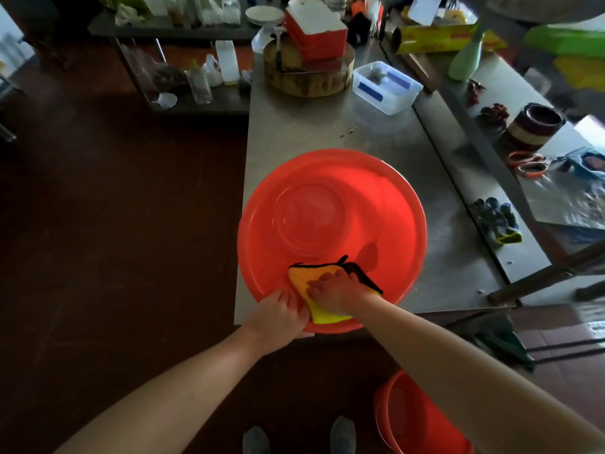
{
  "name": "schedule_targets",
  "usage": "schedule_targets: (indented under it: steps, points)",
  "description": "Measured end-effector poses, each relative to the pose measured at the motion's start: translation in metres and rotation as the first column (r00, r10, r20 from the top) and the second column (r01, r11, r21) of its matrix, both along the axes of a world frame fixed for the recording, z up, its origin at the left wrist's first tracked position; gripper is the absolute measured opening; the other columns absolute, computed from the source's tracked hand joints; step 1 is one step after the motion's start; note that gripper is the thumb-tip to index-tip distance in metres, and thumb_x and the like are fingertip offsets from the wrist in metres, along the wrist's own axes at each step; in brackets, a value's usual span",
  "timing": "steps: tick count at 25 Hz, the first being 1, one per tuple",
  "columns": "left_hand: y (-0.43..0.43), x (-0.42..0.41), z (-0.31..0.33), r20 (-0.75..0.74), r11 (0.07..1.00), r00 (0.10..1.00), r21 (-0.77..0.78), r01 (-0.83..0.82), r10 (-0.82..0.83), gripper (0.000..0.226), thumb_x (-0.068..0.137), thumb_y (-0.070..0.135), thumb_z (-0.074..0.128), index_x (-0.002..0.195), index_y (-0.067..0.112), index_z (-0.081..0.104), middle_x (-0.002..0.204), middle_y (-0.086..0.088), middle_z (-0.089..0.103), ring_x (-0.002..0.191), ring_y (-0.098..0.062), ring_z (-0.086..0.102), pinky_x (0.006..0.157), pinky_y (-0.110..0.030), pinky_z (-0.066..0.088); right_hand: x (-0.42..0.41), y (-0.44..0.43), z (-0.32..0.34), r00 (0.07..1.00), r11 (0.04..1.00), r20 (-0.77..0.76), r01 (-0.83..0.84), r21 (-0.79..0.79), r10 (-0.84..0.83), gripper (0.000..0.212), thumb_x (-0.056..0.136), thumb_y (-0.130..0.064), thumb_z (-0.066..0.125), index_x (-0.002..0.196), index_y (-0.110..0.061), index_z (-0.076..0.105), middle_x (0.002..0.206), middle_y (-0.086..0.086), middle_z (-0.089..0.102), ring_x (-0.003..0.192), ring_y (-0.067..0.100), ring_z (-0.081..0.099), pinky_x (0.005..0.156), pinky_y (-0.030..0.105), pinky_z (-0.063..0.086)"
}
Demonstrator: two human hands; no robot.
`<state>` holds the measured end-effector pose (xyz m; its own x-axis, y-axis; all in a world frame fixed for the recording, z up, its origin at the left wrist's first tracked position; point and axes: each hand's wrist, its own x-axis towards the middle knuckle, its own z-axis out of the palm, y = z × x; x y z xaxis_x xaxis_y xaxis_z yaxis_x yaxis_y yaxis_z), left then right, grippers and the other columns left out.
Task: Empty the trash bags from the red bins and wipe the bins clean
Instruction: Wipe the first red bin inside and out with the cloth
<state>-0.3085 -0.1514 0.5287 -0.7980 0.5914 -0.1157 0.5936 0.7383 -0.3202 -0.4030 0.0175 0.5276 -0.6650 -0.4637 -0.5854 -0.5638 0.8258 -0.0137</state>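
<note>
A big round red bin (330, 211) stands on the near corner of the steel table (294, 126), empty inside. My left hand (281, 314) grips its near rim, thumb over the edge. My right hand (334, 291) presses a yellow cloth with black trim (322, 314) against the bin's near inner wall, fingers spread over the cloth. A second red bin (412, 417) stands on the floor at my right, partly hidden by my right forearm.
A round wooden block (307, 80) with a red box on it and a clear plastic tub (386, 88) sit at the table's far end. Dark gloves (497, 221), orange scissors (527, 163) and a pot lie to the right. Dark floor on the left.
</note>
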Motion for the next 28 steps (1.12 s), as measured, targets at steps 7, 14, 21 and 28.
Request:
schedule_targets:
  steps: [7,14,21,28]
  points:
    - [0.003,0.024,-0.025,-0.055,0.998,0.997,0.036,-0.052,0.054,0.071,0.083,0.074,0.059,0.105,0.009,0.076,0.100,-0.017,0.076,0.090,-0.028,0.074,0.083,-0.035,0.059,-0.033,-0.006,-0.061,0.994,0.997,-0.071,0.076,-0.023,-0.078,0.067,0.096,-0.072,0.026,0.155,-0.042,0.025,0.165,-0.001,0.023,0.151,0.031,0.016,0.119,0.065,0.004]
    - [0.014,0.027,-0.026,-0.135,0.999,0.991,0.025,-0.021,0.024,0.073,0.085,0.076,0.054,0.104,0.009,0.077,0.103,-0.014,0.076,0.095,-0.025,0.074,0.088,-0.036,0.058,-0.046,0.006,-0.069,0.970,0.981,-0.177,0.181,0.073,-0.166,0.063,0.098,-0.065,0.032,0.152,-0.033,0.037,0.163,0.009,0.027,0.152,0.038,0.013,0.117,0.066,-0.002]
    - [0.016,0.025,-0.019,-0.121,0.995,0.990,0.079,-0.059,0.068,0.067,0.082,0.074,0.059,0.097,0.012,0.078,0.096,-0.014,0.077,0.088,-0.024,0.075,0.085,-0.032,0.058,-0.032,-0.054,-0.073,0.925,0.936,0.230,0.334,-0.113,-0.303,0.071,0.095,-0.074,0.017,0.158,-0.043,0.008,0.169,-0.004,0.005,0.155,0.031,0.003,0.119,0.060,0.001]
    - [0.019,0.030,-0.022,-0.102,0.998,0.993,0.043,-0.054,0.058,0.073,0.088,0.075,0.049,0.103,0.009,0.076,0.102,-0.015,0.076,0.094,-0.027,0.074,0.086,-0.037,0.059,-0.063,0.037,-0.061,0.968,0.988,-0.246,0.084,0.131,-0.050,0.057,0.096,-0.058,0.040,0.147,-0.032,0.046,0.159,0.011,0.034,0.151,0.035,0.018,0.123,0.055,0.001]
